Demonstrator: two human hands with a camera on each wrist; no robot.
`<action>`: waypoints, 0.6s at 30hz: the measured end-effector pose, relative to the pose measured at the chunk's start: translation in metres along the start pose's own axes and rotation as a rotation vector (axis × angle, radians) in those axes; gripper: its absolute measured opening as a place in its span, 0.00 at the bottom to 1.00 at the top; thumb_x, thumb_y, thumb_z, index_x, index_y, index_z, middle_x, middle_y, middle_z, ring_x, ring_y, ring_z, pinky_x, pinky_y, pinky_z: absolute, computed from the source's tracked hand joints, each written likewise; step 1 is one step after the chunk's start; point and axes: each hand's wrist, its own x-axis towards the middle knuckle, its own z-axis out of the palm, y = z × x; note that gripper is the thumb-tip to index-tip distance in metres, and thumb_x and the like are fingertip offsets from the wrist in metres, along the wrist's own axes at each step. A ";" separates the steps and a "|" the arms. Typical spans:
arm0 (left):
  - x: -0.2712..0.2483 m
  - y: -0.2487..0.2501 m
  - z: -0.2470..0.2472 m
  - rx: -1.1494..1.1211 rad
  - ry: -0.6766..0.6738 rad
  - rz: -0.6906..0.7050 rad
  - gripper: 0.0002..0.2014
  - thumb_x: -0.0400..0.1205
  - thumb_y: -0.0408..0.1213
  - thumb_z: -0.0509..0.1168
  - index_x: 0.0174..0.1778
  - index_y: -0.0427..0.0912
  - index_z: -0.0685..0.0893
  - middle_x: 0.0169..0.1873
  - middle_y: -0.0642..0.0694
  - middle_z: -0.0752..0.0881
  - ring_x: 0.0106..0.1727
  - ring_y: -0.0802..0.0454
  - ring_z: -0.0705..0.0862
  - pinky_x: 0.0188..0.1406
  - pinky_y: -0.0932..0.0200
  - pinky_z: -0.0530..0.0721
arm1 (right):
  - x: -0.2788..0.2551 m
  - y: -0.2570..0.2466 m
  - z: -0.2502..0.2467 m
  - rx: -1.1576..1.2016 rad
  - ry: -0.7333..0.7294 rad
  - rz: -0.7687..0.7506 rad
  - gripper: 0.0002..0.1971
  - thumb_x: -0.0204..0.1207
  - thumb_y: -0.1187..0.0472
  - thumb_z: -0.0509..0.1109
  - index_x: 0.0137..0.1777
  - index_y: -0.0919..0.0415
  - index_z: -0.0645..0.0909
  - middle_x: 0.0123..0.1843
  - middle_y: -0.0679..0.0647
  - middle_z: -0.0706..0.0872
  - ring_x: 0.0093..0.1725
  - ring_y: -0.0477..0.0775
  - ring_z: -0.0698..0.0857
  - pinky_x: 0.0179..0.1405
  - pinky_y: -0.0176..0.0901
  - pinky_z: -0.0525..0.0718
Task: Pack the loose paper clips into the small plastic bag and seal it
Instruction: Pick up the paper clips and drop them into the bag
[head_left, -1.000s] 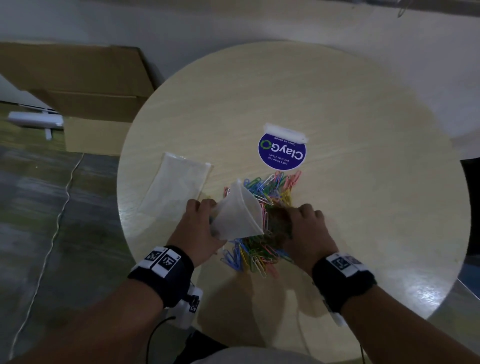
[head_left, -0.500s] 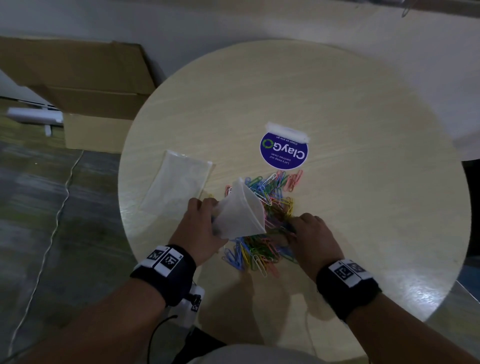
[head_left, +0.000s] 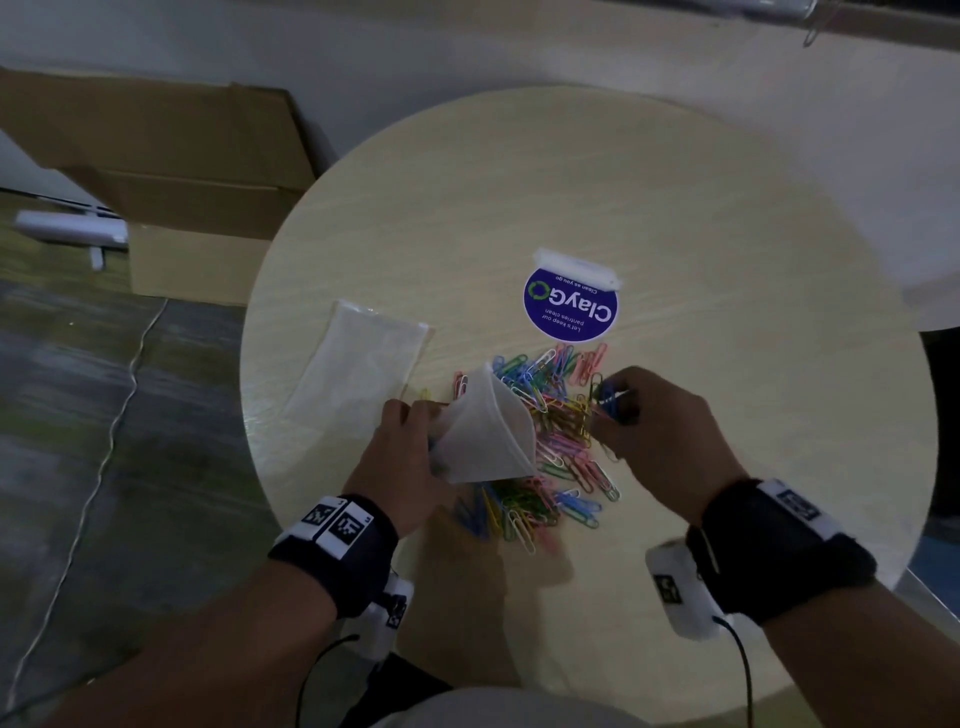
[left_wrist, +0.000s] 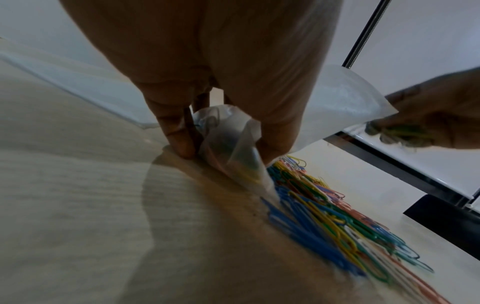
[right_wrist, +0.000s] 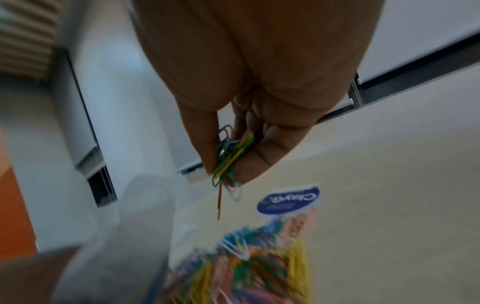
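Observation:
A heap of coloured paper clips (head_left: 550, 441) lies in the middle of the round table (head_left: 675, 208). My left hand (head_left: 410, 452) grips a small clear plastic bag (head_left: 485, 434) by its lower end, the mouth held open and tilted to the right over the heap; a few clips show inside the bag (left_wrist: 228, 139). My right hand (head_left: 644, 431), lifted just right of the bag's mouth, pinches a small bunch of clips (right_wrist: 228, 158) between thumb and fingers.
A second clear bag (head_left: 363, 374) lies flat on the table to the left. A round blue sticker (head_left: 571, 309) with a white strip sits beyond the heap. Cardboard boxes (head_left: 171, 171) stand on the floor at the left, past the table edge.
My right hand has lifted off the heap with a bunch of clips and moved up and to the right. The left hand and bag have stayed about where they were.

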 end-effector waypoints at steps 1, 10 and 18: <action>-0.001 0.001 0.000 -0.001 0.008 -0.002 0.36 0.65 0.41 0.79 0.67 0.48 0.70 0.59 0.46 0.67 0.52 0.39 0.82 0.49 0.47 0.84 | 0.001 -0.008 -0.004 0.035 -0.011 -0.023 0.08 0.68 0.56 0.76 0.44 0.49 0.79 0.33 0.47 0.88 0.33 0.53 0.85 0.36 0.46 0.81; -0.005 0.002 -0.002 0.014 0.019 0.026 0.38 0.63 0.44 0.80 0.67 0.49 0.69 0.59 0.45 0.68 0.51 0.38 0.83 0.51 0.44 0.85 | 0.006 -0.048 0.007 0.056 -0.107 -0.097 0.09 0.68 0.53 0.76 0.47 0.50 0.81 0.36 0.48 0.89 0.37 0.50 0.86 0.41 0.50 0.84; -0.003 0.000 -0.001 -0.001 0.028 0.042 0.35 0.65 0.46 0.77 0.64 0.51 0.69 0.57 0.46 0.68 0.50 0.38 0.83 0.51 0.41 0.85 | 0.006 -0.059 0.024 -0.041 -0.212 -0.095 0.16 0.66 0.57 0.77 0.55 0.57 0.87 0.50 0.50 0.91 0.49 0.48 0.87 0.54 0.45 0.83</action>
